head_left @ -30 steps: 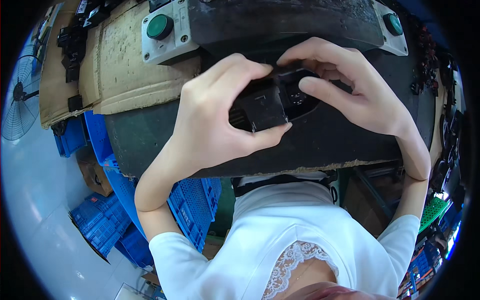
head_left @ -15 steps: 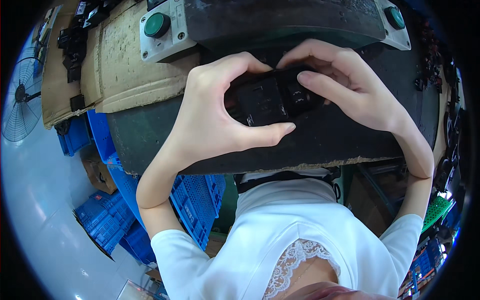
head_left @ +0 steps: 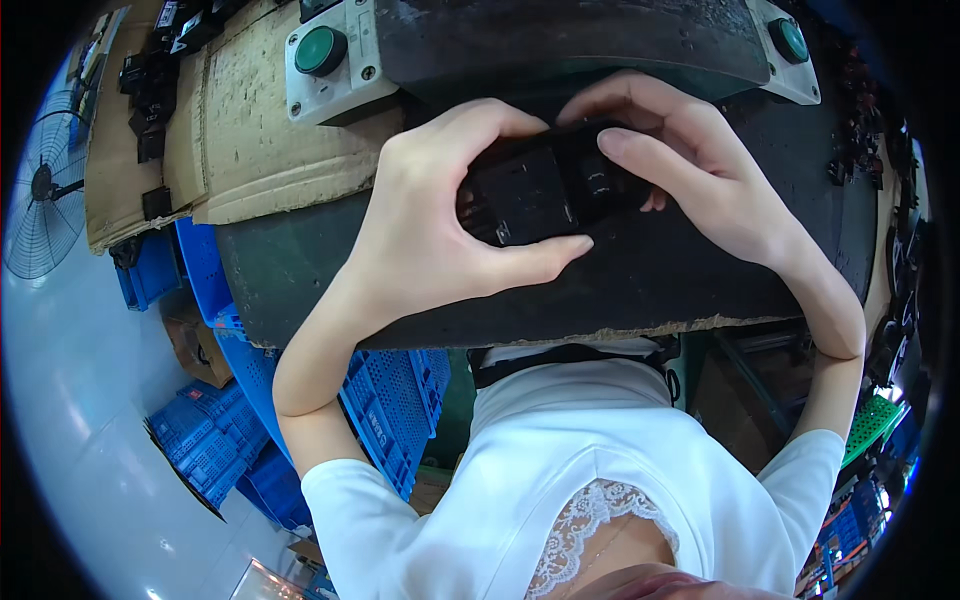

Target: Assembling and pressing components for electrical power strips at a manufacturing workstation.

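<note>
A boxy black plastic housing [head_left: 525,195] sits above the dark work surface. My left hand [head_left: 415,215] wraps its left side, thumb along the near edge and fingers at the far edge. At its right end is a rounded black plastic piece [head_left: 600,182]. My right hand [head_left: 710,170] grips that piece with the thumb on top and the fingers curled behind and below. The two black parts meet side by side; whether they are joined cannot be made out. Both hands are closed on these parts.
Beyond the hands stands a dark metal block [head_left: 570,45], flanked by a left green button [head_left: 320,50] and a right green button [head_left: 788,40]. Cardboard [head_left: 290,140] covers the left side. Black parts [head_left: 150,100] lie there, others [head_left: 860,130] at right. Blue crates [head_left: 395,410] stand below.
My right hand has shifted slightly, and more of its lower fingertips shows beneath the black piece. My left hand keeps nearly the same grip on the housing.
</note>
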`<state>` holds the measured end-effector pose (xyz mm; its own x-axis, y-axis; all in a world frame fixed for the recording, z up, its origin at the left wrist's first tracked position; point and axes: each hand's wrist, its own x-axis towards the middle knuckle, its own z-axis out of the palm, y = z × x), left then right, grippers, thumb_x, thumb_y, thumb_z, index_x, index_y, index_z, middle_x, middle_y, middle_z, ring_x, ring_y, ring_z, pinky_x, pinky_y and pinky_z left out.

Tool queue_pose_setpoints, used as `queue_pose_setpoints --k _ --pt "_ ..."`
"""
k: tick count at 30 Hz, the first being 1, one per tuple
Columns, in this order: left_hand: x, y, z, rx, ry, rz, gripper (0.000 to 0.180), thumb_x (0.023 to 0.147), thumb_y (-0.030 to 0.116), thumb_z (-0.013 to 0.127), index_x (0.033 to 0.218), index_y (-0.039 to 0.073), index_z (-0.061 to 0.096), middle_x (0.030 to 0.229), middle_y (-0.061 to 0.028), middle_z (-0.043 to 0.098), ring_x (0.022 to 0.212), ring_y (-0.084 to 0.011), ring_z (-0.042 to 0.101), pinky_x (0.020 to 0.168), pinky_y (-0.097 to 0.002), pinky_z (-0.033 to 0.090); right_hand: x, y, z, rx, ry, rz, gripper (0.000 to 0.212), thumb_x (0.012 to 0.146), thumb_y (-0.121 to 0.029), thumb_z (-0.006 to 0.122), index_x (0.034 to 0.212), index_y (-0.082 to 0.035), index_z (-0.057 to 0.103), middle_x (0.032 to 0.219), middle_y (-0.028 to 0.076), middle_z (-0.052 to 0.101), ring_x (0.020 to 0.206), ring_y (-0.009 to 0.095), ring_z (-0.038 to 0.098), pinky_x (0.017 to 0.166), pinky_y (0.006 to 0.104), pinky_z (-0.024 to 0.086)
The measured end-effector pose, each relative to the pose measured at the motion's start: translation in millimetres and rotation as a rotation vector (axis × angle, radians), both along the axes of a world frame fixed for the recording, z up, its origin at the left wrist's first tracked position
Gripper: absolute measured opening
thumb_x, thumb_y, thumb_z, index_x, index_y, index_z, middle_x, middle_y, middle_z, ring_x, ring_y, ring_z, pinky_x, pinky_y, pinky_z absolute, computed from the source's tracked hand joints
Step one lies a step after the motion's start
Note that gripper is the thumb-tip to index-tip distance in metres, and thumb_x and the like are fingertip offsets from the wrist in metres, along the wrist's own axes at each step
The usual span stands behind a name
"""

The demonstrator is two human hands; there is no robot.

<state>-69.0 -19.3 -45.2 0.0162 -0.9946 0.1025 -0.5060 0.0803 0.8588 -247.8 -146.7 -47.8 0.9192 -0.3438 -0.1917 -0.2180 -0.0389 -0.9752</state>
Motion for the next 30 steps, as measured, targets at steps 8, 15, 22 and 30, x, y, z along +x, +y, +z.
queue_pose_setpoints --k 8,15,22,30 --pt "-3 1 -9 -0.380 -0.386 0.061 0.049 0.055 0.020 0.081 0.095 0.002 0.059 0.084 -0.0101 0.059 0.068 -0.0266 0.062 0.058 -0.0324 0.051 -1 -3 3 -0.165 -0.037 0.087 0.037 0.089 -0.007 0.055 0.124 0.002 0.046 0.109 0.008 0.058 0.099 0.012 0.057 0.086 0.0260 0.047" --pt "-3 -2 -8 -0.403 -0.401 0.064 0.050 0.055 0.019 0.081 0.095 0.002 0.058 0.083 -0.0102 0.058 0.066 -0.0269 0.062 0.057 -0.0324 0.051 -2 -8 2 -0.254 -0.103 0.111 0.047 0.082 -0.006 0.063 0.126 0.002 0.046 0.111 0.012 0.059 0.096 0.017 0.060 0.080 0.0278 0.049" --pt "-6 0 -3 -0.332 -0.402 0.094 0.051 0.056 0.016 0.082 0.098 -0.001 0.058 0.084 -0.0120 0.058 0.071 -0.0265 0.062 0.062 -0.0315 0.050 -3 -3 8 -0.535 -0.106 0.036 0.052 0.075 -0.001 0.068 0.124 -0.002 0.050 0.109 0.016 0.061 0.086 0.026 0.062 0.073 0.0316 0.050" --pt "-17 5 -4 -0.300 -0.443 0.039 0.052 0.058 0.018 0.080 0.102 0.001 0.058 0.085 -0.0092 0.058 0.070 -0.0252 0.060 0.059 -0.0325 0.048 -5 -8 10 -0.410 -0.067 0.084 0.039 0.080 -0.004 0.065 0.117 0.001 0.054 0.099 0.018 0.063 0.080 0.030 0.064 0.069 0.0347 0.051"
